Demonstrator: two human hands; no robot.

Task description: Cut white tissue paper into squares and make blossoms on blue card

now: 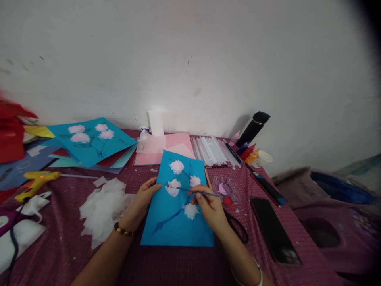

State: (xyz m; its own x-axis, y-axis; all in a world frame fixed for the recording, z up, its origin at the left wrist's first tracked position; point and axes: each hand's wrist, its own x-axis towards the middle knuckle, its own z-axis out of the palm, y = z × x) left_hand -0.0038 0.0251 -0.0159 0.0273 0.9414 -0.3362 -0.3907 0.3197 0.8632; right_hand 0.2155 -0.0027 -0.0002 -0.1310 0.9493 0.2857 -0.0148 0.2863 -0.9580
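Forearms [114, 250] lie foremost; curled right hand [212, 208] pinches paintbrush [214, 195]; half-curled left hand [144, 195] holds blue card [172, 230].

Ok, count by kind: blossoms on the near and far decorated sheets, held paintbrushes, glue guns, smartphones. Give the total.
Blossoms on near sheet: 4
Blossoms on far sheet: 4
Held paintbrush: 1
Yellow glue gun: 1
Smartphone: 1
Total: 11

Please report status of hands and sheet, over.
Left hand touches left edge of blue rectangular paper sheet. Right hand holds thin blue paintbrush. Nothing blocks its tip.
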